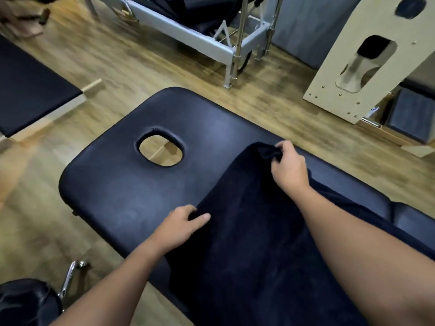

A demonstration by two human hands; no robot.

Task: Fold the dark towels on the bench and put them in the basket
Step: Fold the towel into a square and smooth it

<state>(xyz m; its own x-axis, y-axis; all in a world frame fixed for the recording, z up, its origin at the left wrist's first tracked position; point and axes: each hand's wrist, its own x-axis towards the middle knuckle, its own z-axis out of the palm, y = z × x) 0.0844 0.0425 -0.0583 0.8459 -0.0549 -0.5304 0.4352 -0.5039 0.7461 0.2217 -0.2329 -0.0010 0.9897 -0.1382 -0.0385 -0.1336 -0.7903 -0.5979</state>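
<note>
A dark navy towel (247,231) lies spread over the right part of the dark padded bench (122,196), reaching down past the bench's near edge. My right hand (288,168) is closed on the towel's far corner, which is bunched up in its fingers. My left hand (182,225) pinches the towel's near left corner against the bench top. Both forearms stretch in from the bottom of the view. No basket is in sight.
The bench has an oval face hole (161,149) near its rounded end. Wooden floor surrounds it. Another dark bench (28,90) stands at the left, a metal-framed apparatus (211,34) behind, a cream wooden unit (367,57) at the right, a black stool (26,302) at bottom left.
</note>
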